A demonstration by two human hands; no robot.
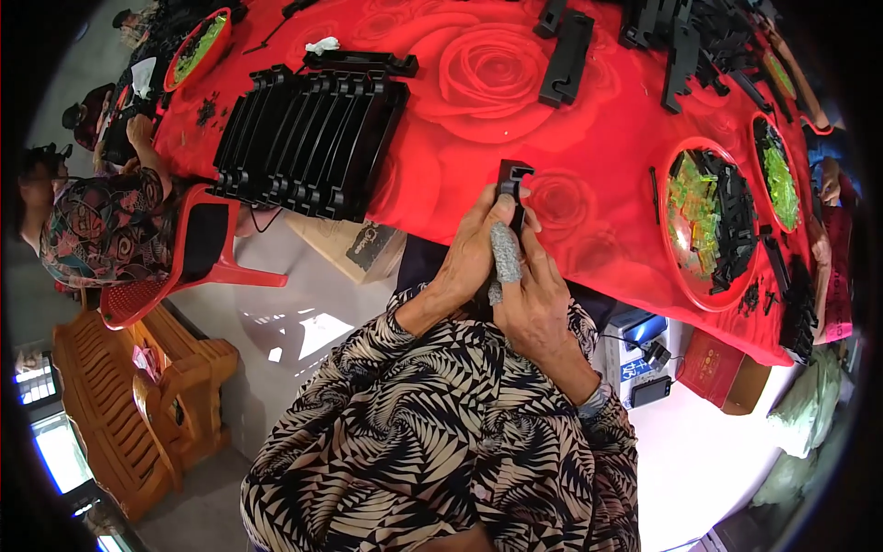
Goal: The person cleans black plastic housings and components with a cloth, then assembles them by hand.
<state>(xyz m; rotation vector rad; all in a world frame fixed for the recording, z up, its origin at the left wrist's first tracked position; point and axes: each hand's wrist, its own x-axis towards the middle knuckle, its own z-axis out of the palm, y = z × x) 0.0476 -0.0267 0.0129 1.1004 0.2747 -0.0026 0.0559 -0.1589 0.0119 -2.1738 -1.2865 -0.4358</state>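
In the head view, your grip is closed: your left hand point(471, 244) and right hand point(541, 313) wrap round one black part point(516, 173), its upper end showing just past the near edge of the desk point(441, 156). Leftward, a row of black parts point(308, 138) comes right up to that edge; rightward sits a round basin point(670, 253). Rose-printed red cloth point(561, 198) shows between them.

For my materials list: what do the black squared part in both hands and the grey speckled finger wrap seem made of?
Black squared part: probably moulded plastic, faintly glossy, highlights along its edges. Grey speckled finger wrap: perhaps cloth or tape, matte with mottled texture.
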